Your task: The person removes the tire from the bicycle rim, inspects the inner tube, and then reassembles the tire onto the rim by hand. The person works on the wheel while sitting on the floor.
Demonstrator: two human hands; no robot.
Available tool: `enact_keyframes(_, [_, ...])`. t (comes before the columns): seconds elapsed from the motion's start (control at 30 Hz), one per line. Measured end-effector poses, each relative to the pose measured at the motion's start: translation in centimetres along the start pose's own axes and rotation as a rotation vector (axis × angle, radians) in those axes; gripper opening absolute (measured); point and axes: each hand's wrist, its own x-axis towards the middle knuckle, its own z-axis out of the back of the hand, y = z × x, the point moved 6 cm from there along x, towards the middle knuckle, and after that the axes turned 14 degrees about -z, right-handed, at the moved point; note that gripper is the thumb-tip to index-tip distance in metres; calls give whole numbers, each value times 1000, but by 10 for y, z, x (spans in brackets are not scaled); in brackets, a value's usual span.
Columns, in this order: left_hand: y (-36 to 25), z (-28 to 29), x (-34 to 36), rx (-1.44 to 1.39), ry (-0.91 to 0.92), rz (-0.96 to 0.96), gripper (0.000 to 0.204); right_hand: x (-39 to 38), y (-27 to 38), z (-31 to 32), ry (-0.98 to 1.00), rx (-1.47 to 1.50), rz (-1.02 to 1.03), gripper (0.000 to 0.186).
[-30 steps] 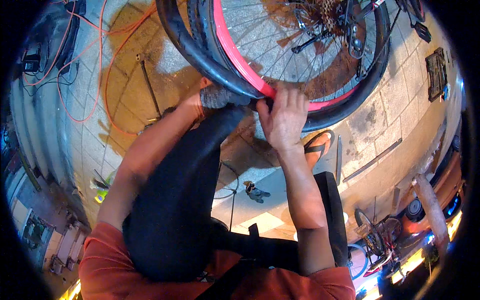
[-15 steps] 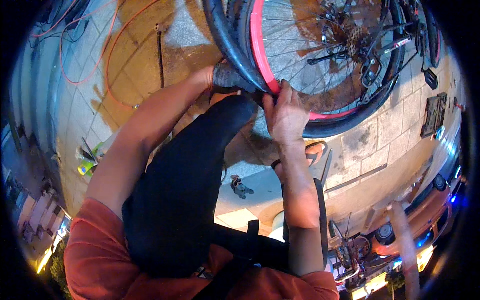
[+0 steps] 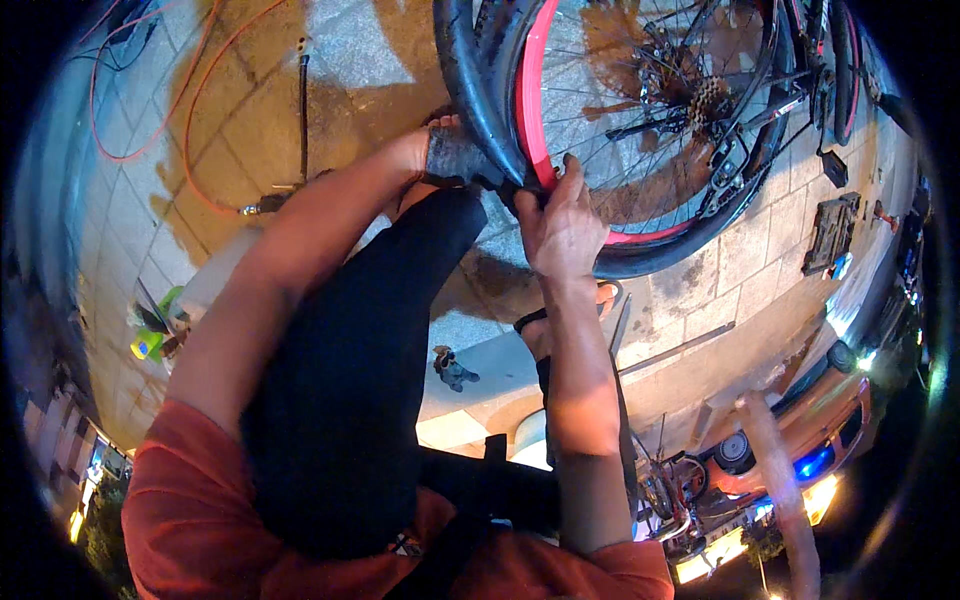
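Observation:
A bicycle wheel with a red rim [image 3: 532, 110] and thin spokes lies in front of me, with a black tyre [image 3: 462, 80] bulging away from the rim on its left side. My left hand [image 3: 452, 155], in a dark glove, is closed round the tyre's lower left part; its fingertips are partly hidden. My right hand [image 3: 565, 235], bare, grips the rim and tyre edge just right of it, fingers bent over the red rim. The two hands nearly meet where tyre and rim come together. A cassette [image 3: 708, 100] sits at the wheel's hub.
An orange air hose [image 3: 190, 150] curls over the paving at far left, near a black hose with a metal end [image 3: 303, 90]. A dark tool case [image 3: 832, 235] lies at right. Beyond it are an orange vehicle [image 3: 735, 450] and another bicycle [image 3: 665, 490]. A small dark object [image 3: 453, 370] lies below my knee.
The view has shifted slightly, so the surroundings sit further left while the wheel's left edge sits further right. Both hands stay on the tyre and rim, with little visible movement.

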Motion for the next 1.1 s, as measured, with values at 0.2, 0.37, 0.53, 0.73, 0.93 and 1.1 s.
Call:
enact_keyframes(0.2, [-46, 8, 14, -220, -112, -121, 30, 4, -9, -2, 13, 91, -81, 64])
enact_keyframes(0.37, [-45, -1, 5, -46, -168, 139, 34, -1, -6, -3, -30, 24, -77, 63])
enact_keyframes(0.53, [-44, 5, 13, 108, -80, -87, 55, -6, -5, -3, -94, 143, -119, 65])
enact_keyframes(0.73, [-55, 3, 11, 105, -48, -58, 37, -15, -23, -10, -102, 248, -147, 52])
enact_keyframes(0.93, [-25, -1, -10, 235, -149, 128, 55, -2, 1, -11, -70, 104, -143, 45])
enact_keyframes(1.1, [-14, -16, -9, 378, -307, 104, 65, 1, -11, -7, -12, 55, -67, 46])
